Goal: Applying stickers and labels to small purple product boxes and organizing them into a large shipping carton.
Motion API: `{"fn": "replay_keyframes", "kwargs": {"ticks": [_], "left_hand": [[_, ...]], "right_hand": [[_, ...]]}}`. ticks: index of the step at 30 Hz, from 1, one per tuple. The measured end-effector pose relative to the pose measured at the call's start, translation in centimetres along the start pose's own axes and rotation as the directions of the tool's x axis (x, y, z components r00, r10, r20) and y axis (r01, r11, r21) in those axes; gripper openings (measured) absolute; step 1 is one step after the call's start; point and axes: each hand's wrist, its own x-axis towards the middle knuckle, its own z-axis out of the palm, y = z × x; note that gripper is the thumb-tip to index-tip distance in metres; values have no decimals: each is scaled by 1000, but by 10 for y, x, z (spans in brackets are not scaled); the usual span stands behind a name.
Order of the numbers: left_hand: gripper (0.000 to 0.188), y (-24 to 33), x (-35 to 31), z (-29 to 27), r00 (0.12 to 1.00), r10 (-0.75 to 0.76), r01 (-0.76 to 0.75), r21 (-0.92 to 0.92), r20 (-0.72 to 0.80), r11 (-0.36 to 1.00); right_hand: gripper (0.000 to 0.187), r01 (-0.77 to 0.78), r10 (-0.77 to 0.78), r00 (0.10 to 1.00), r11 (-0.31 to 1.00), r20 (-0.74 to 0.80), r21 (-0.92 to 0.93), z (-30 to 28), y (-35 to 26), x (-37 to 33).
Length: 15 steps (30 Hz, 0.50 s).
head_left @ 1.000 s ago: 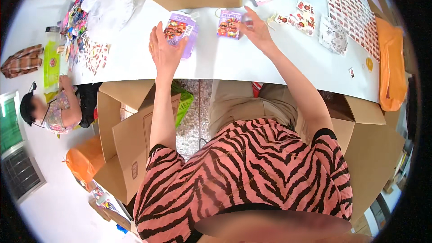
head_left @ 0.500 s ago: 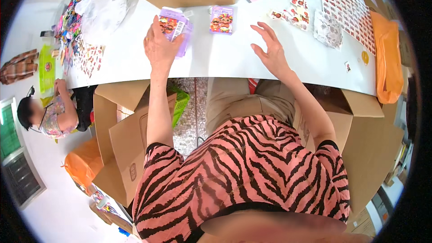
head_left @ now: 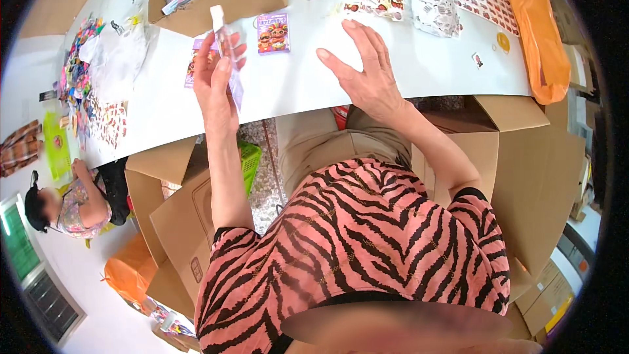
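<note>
My left hand [head_left: 217, 88] grips a thin purple box [head_left: 221, 31], tilted up so that its narrow side and a pale end flap show. Partly behind that hand, a second purple printed box [head_left: 195, 69] lies on the white table [head_left: 295, 78]. Between my hands and farther back, another purple box [head_left: 273, 34] with cartoon figures lies face up. My right hand [head_left: 368, 75] hovers over the table's near edge with its fingers spread and nothing in them.
A cardboard carton [head_left: 219, 10] full of small packets stands at the back. Sticker pieces [head_left: 386, 3], a clear bag of stickers [head_left: 436, 12] and an orange bag [head_left: 540, 39] lie at right. Colourful small items [head_left: 78, 59] cover the left end; a person [head_left: 78, 200] sits beyond. Open cartons [head_left: 524, 157] flank me.
My left hand has lifted a purple box off the table and tipped it up, exposing another box. My right hand stays open. The view has shifted, so the table things appear farther left.
</note>
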Motion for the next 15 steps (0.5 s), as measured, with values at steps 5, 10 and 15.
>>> {"fn": "replay_keyframes", "kwargs": {"ticks": [5,10,15], "left_hand": [[63,-24,-15,18,989,-119,127,-96,92,987],[74,-33,-33,43,922,-226,331,-334,315,883],[80,-40,-42,54,866,-172,392,-425,469,816]], "right_hand": [[63,10,-10,1000,1000,20,-23,-1,1,-4],[57,-291,256,955,906,150,309,-10,-8,0],[49,-527,401,843,487,358,696,-18,-3,8]]}}
